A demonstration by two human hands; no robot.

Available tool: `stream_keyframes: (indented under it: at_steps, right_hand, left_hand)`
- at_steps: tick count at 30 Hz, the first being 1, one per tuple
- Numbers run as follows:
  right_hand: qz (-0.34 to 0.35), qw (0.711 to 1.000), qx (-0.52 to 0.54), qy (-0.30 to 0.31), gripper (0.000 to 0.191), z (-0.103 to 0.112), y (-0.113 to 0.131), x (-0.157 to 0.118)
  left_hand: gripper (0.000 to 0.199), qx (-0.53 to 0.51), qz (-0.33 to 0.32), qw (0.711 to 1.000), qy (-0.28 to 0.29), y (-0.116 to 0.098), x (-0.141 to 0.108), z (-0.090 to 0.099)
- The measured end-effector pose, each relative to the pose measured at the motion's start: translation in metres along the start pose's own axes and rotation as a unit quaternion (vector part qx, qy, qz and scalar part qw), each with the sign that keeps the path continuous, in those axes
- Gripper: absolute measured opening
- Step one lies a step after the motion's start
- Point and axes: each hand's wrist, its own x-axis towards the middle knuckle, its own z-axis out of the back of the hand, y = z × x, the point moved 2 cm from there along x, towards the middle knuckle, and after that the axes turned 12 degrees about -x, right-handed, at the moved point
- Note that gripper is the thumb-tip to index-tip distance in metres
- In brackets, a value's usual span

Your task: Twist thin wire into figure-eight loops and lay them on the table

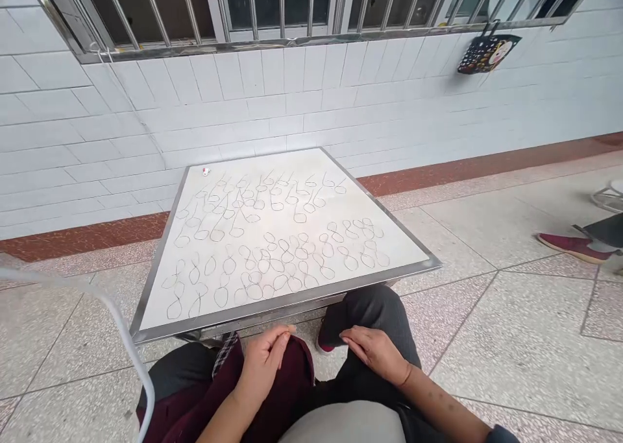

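My left hand (pixel 265 360) hovers over or rests on the maroon cloth (pixel 291 378) in my lap, below the table's near edge. Its fingers are curled with the thumb pressed against them, and nothing shows in it. Over the dark trouser leg (pixel 389 310) lies my right hand (pixel 377 352), fingers loosely stretched toward the left, holding nothing. The hands are apart and neither touches the table. In front stands a white-topped table (pixel 272 222) with a grey rim, covered in pencilled loops and figure-eight shapes. A small white and red item (pixel 206 171) sits at its far left corner.
A white curved tube (pixel 119 320) arches at the left. Behind the table are a white tiled wall (pixel 292 115) and a barred window (pixel 282 8). A patterned bag (pixel 487 52) hangs at upper right. Another person's red shoe (pixel 574 246) is on the floor at right.
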Motion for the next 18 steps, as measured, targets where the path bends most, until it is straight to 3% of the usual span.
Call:
stream_keyframes:
  at_steps: [6,9,11,14,18]
  right_hand:
    - [0.006,1.0,0.001,0.024,0.024,-0.008,0.0,-0.002]
    - [0.004,0.999,0.029,0.024,0.023,-0.003,0.006,-0.001]
    - [-0.017,0.998,0.059,-0.008,0.024,0.007,0.01,0.01]
    - [-0.059,0.993,0.074,-0.067,0.023,0.031,0.011,0.052]
    - [-0.124,0.983,0.049,-0.124,0.024,0.057,-0.01,0.15]
  left_hand:
    - [0.036,0.069,-0.016,0.99,0.121,-0.003,-0.002,-0.006]
    - [0.035,0.098,-0.027,0.985,0.139,-0.003,-0.001,-0.006]
    - [0.034,0.105,-0.034,0.984,0.137,-0.002,0.0,-0.004]
    - [0.033,0.103,-0.046,0.985,0.13,-0.001,0.002,-0.001]
    - [0.031,0.101,-0.072,0.984,0.129,-0.002,0.004,0.003]
